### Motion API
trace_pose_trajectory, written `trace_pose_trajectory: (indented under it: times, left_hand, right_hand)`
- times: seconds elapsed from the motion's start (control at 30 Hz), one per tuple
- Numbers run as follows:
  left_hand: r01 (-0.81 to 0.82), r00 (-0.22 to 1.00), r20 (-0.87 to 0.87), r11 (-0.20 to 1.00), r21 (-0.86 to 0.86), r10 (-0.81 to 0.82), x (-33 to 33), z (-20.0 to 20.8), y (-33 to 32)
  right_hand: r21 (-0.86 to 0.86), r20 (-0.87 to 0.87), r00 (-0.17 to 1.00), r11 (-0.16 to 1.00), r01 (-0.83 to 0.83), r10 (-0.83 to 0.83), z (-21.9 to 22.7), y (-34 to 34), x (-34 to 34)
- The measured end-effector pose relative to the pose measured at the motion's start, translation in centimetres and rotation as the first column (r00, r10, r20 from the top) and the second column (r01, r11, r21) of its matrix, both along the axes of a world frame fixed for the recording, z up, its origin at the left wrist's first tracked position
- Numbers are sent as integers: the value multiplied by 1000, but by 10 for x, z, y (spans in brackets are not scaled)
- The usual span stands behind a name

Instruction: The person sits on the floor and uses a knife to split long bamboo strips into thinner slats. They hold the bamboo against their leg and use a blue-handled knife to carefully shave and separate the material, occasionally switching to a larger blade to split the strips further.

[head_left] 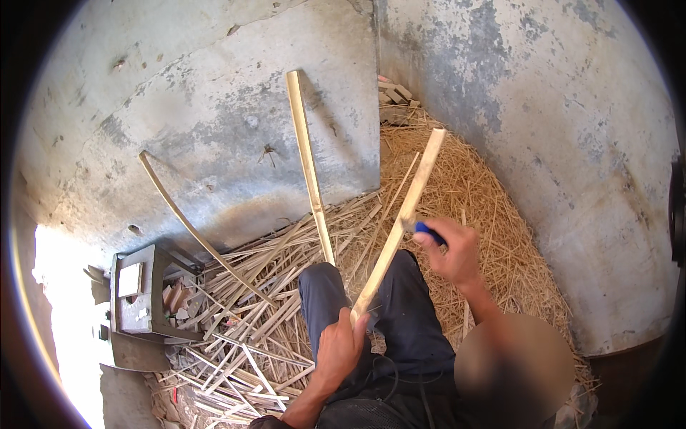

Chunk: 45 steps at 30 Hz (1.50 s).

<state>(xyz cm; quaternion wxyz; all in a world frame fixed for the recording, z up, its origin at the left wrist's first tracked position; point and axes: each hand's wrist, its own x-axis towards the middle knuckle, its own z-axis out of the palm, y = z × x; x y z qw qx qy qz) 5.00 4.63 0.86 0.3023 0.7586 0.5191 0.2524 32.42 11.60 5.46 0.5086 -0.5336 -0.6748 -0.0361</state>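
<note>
A long pale split-bamboo strip (pixel 389 241) slants up and away from my lap, between my knees. Its near end is gripped in my left hand (pixel 341 348), with the fingers wrapped round it. My right hand (pixel 455 252) is closed on a small tool with a blue handle (pixel 430 232). The tool's working end meets the strip around its middle; it is blurred, so I cannot make out its exact kind.
Another bamboo strip (pixel 306 154) leans against the grey wall (pixel 214 86), with a thin curved strip (pixel 179 211) to its left. Cut strips (pixel 243 286) pile up at left, shavings (pixel 493 236) at right. A grey metal-framed box (pixel 143 293) stands at far left.
</note>
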Motion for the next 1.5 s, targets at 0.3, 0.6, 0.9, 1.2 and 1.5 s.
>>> trace_pose_trajectory:
  times: [0.3, 0.6, 0.9, 1.2, 1.5]
  left_hand:
    - [34, 995, -86, 994, -101, -43, -23, -5, -20]
    - [-8, 994, -112, 994, -114, -5, -36, -5, -31]
    - [-94, 996, -7, 994, 48, 94, 0, 4, 13]
    - [-114, 991, 84, 985, 133, 103, 23, 13, 20]
    - [-126, 992, 38, 984, 122, 123, 24, 16, 17]
  right_hand:
    - [35, 50, 972, 973, 227, -228, 14, 37, 61]
    - [-134, -61, 886, 884, 448, -459, 16, 34, 114]
    - [-79, -31, 997, 994, -75, 72, -22, -22, -18]
    - [-171, 25, 986, 973, -157, 163, -34, -41, -45]
    - [-136, 34, 989, 981, -137, 143, -23, -33, -38]
